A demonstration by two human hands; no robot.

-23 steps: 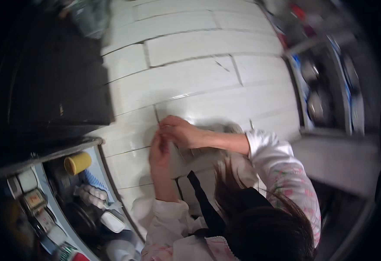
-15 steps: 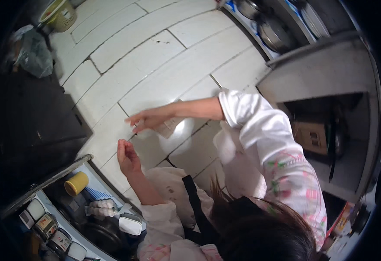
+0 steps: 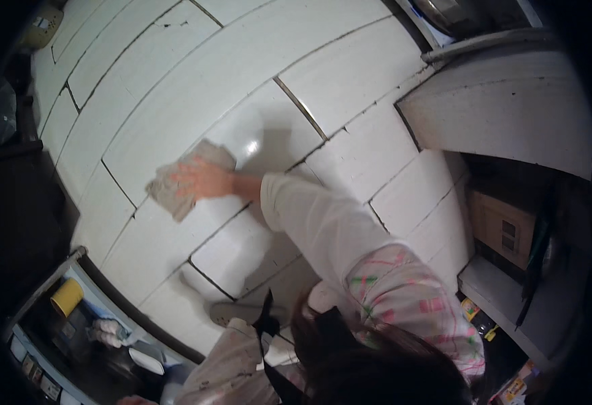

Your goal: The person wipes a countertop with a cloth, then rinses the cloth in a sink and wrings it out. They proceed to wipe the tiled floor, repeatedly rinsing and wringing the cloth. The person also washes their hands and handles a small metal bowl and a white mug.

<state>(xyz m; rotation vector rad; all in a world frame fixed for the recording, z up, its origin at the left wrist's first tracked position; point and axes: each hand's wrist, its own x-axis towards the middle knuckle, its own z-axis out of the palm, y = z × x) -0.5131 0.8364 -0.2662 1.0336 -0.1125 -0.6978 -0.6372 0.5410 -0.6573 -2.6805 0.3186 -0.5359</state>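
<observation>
My right hand (image 3: pixel 200 179) lies on a grey-beige cloth (image 3: pixel 178 201) on the white tiled floor (image 3: pixel 168 128). Its fingers are spread out flat over the cloth, slightly blurred. The cloth is crumpled, and parts of it stick out beyond the fingertips and behind the hand. Only a sliver of my left hand (image 3: pixel 134 401) shows at the bottom edge, near the low shelf at the left; its fingers are hidden.
The low shelf at lower left holds a yellow cup (image 3: pixel 67 297) and a bag of white round items (image 3: pixel 107 333). At the right, a cardboard box (image 3: pixel 503 226) sits in a recess below a pale slab (image 3: pixel 505 108). A metal pot (image 3: pixel 448 15) stands at upper right. My slipper (image 3: pixel 238 313) is on the floor.
My right hand, raised above the floor before, is now down on the cloth. The cloth looks more spread out. My left hand has dropped back to the bottom edge, and the view has shifted.
</observation>
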